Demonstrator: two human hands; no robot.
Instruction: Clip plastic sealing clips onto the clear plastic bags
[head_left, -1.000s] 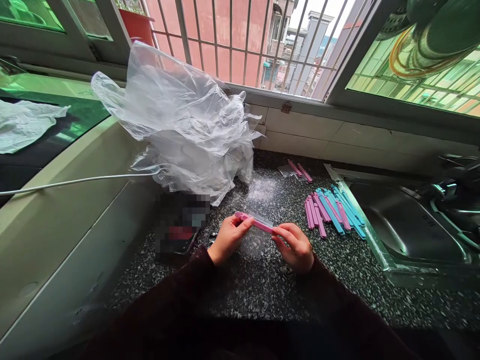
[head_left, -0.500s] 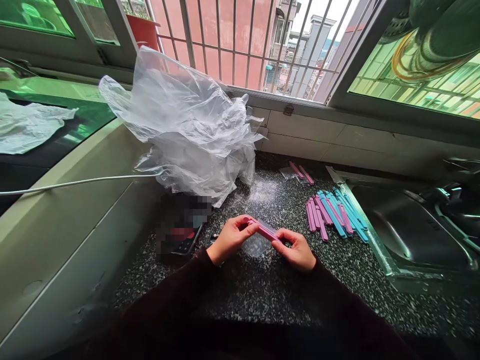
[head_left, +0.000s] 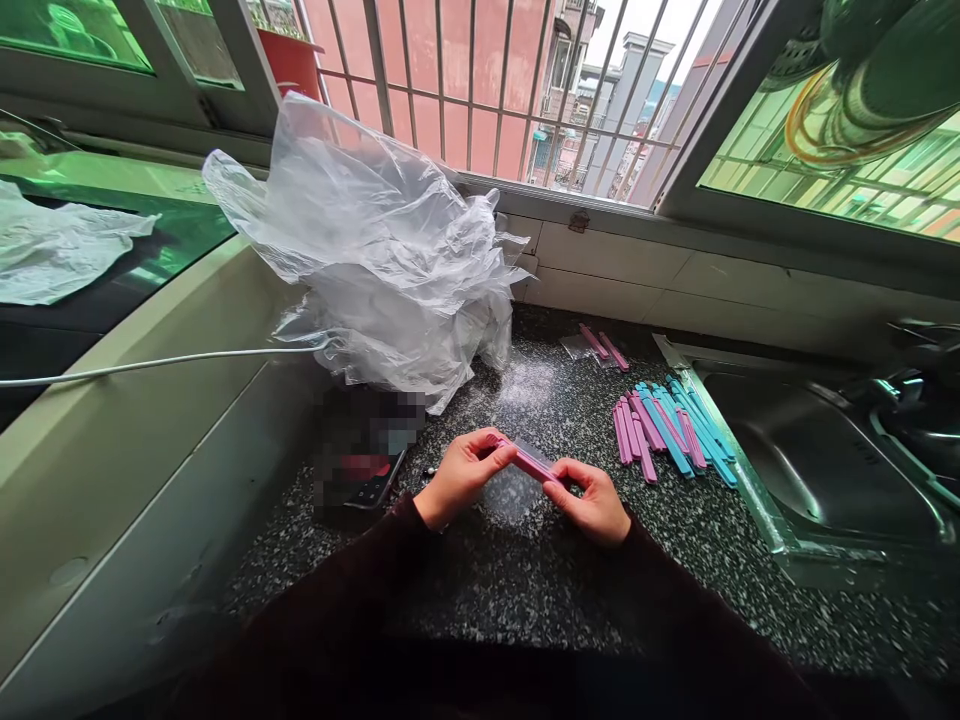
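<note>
A long pink bag-sealing clip (head_left: 534, 462) lies level between my two hands, over the middle of the dark speckled counter (head_left: 517, 590). My left hand (head_left: 466, 478) pinches its left end between thumb and fingers. On its right end, my right hand (head_left: 590, 500) keeps a similar pinch. Thin clear plastic film (head_left: 514, 495) shows around the clip; whether it is gripped in the clip is hard to make out. To the right lies a pile of pink clips (head_left: 634, 435) and blue clips (head_left: 705, 430). Two more pink clips (head_left: 604, 345) rest farther back on a small clear bag.
Large crumpled clear plastic bags (head_left: 390, 260) heap up at the back left. A dark phone-like device (head_left: 375, 485), partly blurred out, lies left of my hands. A white cable (head_left: 165, 365) crosses the left side. The metal sink (head_left: 795, 440) borders the right; a barred window stands behind.
Almost nothing differs. Both hands keep their hold on the pink clip in the same place, and the view has shifted very slightly.
</note>
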